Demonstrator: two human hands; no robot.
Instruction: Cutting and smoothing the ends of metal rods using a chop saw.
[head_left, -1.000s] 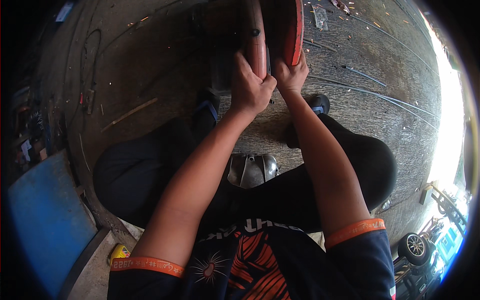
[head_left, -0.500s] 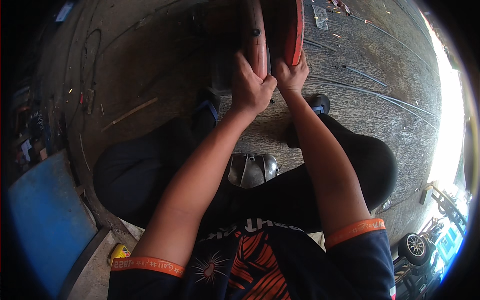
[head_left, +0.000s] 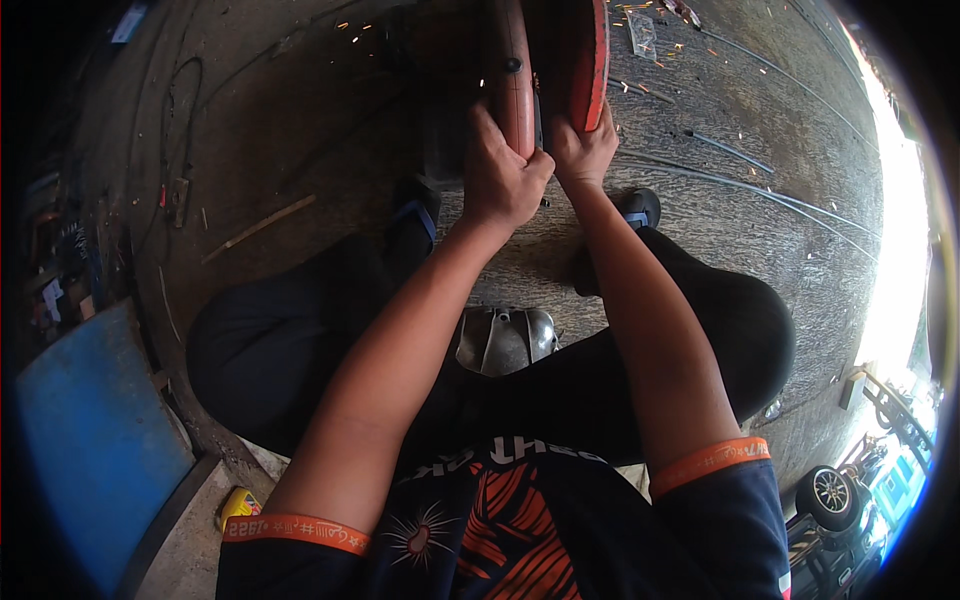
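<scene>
Both my arms reach to a cut-off saw at the top of the view. My left hand is wrapped round the end of its long pinkish-red handle, which has a dark round button on it. Just to the right, my right hand is closed at the lower end of the saw's red-edged guard. Whatever lies inside its fingers is hidden. Bright sparks scatter on both sides of the saw. The disc and the spot it touches are out of sight in dark shadow.
Thin metal rods lie on the rough floor to the right, a wooden stick to the left. A dented metal piece sits between my legs. At left leans a blue panel; a toy-like wheel shows lower right.
More sparks now fly, on the left of the saw as well as on the right. Both my hands and the saw keep their places.
</scene>
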